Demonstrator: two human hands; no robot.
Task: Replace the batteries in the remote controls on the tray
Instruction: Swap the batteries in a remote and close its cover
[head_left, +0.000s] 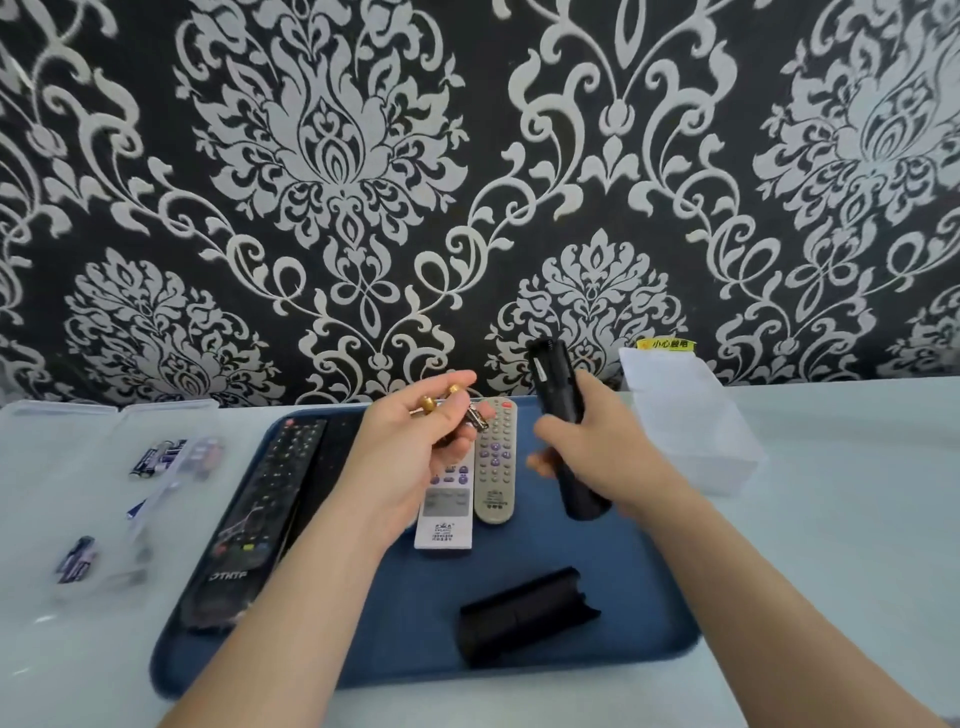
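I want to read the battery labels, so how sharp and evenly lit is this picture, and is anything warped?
Head view: soft, even light with faint shadows; the batteries in the left hand are slightly blurred; the clear boxes at the left edge are smeared, labels unreadable; wide-angle bending curves the table edge and tray.

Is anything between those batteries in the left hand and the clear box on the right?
Yes. The right hand, holding the black remote upright, sits between the batteries in the left hand and the clear box.
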